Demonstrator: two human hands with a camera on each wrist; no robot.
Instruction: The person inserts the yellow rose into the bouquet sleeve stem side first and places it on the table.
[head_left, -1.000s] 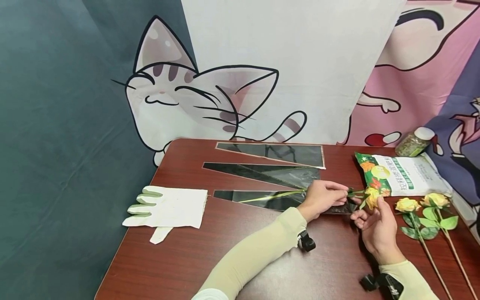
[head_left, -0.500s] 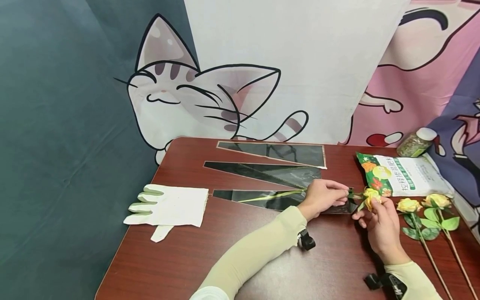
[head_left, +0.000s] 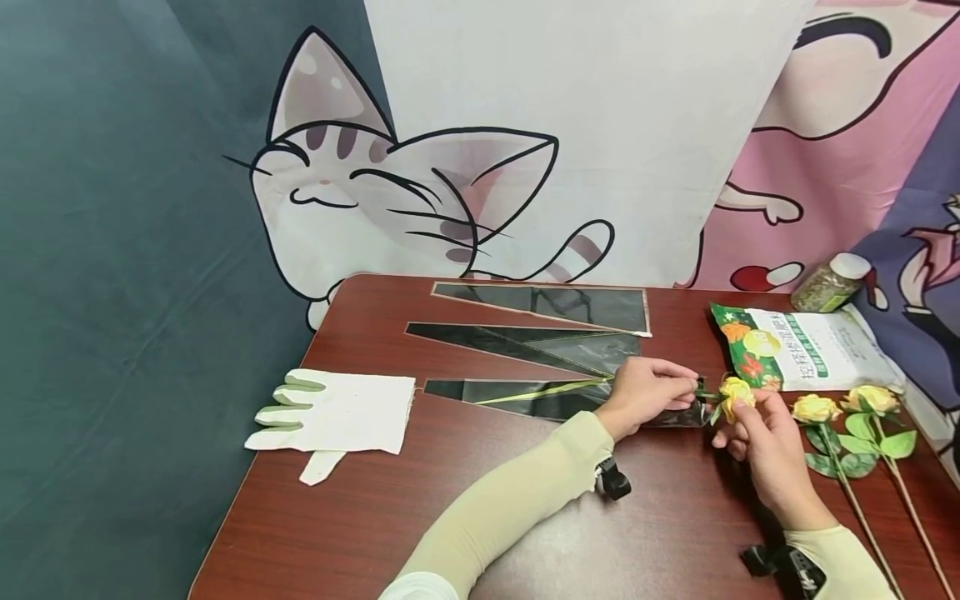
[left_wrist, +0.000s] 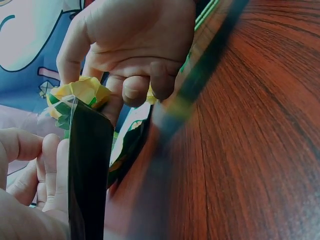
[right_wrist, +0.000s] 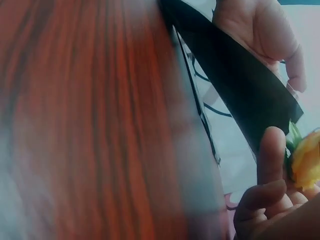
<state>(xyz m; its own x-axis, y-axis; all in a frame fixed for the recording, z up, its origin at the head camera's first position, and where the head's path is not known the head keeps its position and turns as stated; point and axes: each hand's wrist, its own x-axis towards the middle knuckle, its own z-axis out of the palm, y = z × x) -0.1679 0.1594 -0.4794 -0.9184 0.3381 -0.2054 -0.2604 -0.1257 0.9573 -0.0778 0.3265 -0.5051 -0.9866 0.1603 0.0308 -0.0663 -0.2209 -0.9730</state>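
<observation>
A yellow rose lies with its stem inside a narrow, black and clear flower sleeve; the bloom sticks out at the wide right end. My left hand pinches the upper edge of that sleeve near its mouth. At the bloom, my right hand grips the petals between thumb and fingers. In the left wrist view the dark sleeve stands between both hands, the rose at its top. The right wrist view has the bloom just past the sleeve's edge.
Two more tapered sleeves, one in the middle and one at the back, lie behind. Two yellow roses rest at the right, near a printed bag and a lidded jar. White gloves lie at the left.
The rose has shifted slightly left toward the sleeve mouth. My right hand has closed its fingers and thumb onto the bloom and its wrist has swung right. My left hand stays put.
</observation>
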